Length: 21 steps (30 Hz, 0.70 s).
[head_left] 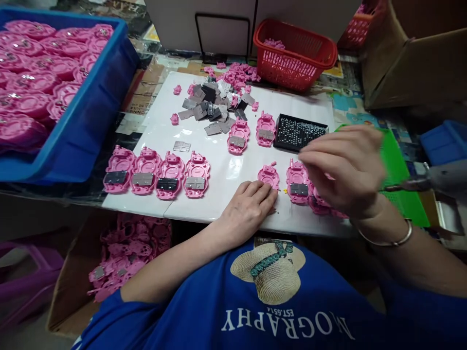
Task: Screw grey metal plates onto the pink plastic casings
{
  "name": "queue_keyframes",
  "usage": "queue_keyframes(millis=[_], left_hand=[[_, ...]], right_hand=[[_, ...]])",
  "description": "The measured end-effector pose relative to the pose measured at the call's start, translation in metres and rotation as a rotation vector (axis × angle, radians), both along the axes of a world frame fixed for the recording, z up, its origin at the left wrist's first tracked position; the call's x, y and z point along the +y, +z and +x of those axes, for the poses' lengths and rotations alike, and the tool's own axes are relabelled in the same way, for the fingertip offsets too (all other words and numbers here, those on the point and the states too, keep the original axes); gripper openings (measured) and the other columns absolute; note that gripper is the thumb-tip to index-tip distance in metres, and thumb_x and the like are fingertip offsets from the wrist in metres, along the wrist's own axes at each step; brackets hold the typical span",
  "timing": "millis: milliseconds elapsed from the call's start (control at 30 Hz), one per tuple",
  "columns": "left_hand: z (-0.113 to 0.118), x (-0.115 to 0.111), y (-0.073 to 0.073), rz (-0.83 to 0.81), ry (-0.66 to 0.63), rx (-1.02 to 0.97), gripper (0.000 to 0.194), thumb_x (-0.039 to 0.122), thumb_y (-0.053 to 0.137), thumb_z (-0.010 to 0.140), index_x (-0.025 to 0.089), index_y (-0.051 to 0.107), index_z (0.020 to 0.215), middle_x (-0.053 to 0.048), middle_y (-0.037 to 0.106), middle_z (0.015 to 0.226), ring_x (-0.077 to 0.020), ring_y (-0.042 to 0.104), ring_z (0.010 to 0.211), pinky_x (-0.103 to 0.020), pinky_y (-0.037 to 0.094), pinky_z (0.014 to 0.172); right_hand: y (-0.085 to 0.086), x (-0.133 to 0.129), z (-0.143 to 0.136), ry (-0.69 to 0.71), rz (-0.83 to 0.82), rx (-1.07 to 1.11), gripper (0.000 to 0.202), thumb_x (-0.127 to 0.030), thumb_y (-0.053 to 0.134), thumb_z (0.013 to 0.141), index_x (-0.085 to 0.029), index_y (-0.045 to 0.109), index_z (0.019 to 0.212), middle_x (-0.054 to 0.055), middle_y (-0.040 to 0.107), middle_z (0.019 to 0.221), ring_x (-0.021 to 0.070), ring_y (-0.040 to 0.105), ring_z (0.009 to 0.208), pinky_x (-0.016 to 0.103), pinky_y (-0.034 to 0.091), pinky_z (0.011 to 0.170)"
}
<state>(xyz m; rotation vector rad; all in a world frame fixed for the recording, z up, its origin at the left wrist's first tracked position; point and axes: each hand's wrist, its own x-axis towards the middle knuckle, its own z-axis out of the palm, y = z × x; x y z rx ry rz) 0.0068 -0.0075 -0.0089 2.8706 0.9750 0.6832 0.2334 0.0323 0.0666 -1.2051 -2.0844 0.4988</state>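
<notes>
My left hand (251, 206) rests on the white board with its fingers over the lower part of a pink plastic casing (269, 174), which it holds against the board. My right hand (346, 165) is raised beside the black screw tray (299, 132), fingers curled together and slightly blurred; whatever they pinch is hidden. Under that hand lie several pink casings, the nearest a casing with a grey metal plate (298, 183). Behind my right wrist a power screwdriver (419, 182) points left, apart from the fingers.
Four pink casings with plates (170, 172) stand in a row at left. Loose metal plates (215, 109) and small pink parts (239, 74) lie at the back. Around them are a blue crate (109, 92), red basket (288, 68), green tray (408, 194) and cardboard box (419, 73).
</notes>
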Motion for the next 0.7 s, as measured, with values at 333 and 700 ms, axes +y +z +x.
queue_keyframes(millis=[333, 700], left_hand=[[0.0, 0.0, -0.002, -0.008, 0.0, 0.01, 0.033, 0.024, 0.049, 0.099, 0.01, 0.055, 0.129, -0.014, 0.062, 0.128, -0.025, 0.054, 0.112, -0.04, 0.046, 0.094], [0.0, 0.0, -0.001, -0.027, -0.001, 0.019, 0.032, 0.022, 0.048, 0.099, 0.01, 0.055, 0.128, -0.013, 0.062, 0.125, -0.024, 0.054, 0.11, -0.038, 0.044, 0.094]], right_hand=[[-0.018, 0.037, -0.034, 0.169, 0.059, -0.645, 0.017, -0.026, 0.06, 0.091, -0.017, 0.07, 0.103, 0.009, 0.071, 0.1, 0.0243, 0.064, 0.094, 0.037, 0.044, 0.082], [-0.008, 0.042, -0.02, -0.032, -0.056, -0.179, 0.019, -0.011, 0.054, 0.077, -0.018, 0.064, 0.092, 0.008, 0.062, 0.098, 0.0174, 0.06, 0.078, 0.033, 0.051, 0.07]])
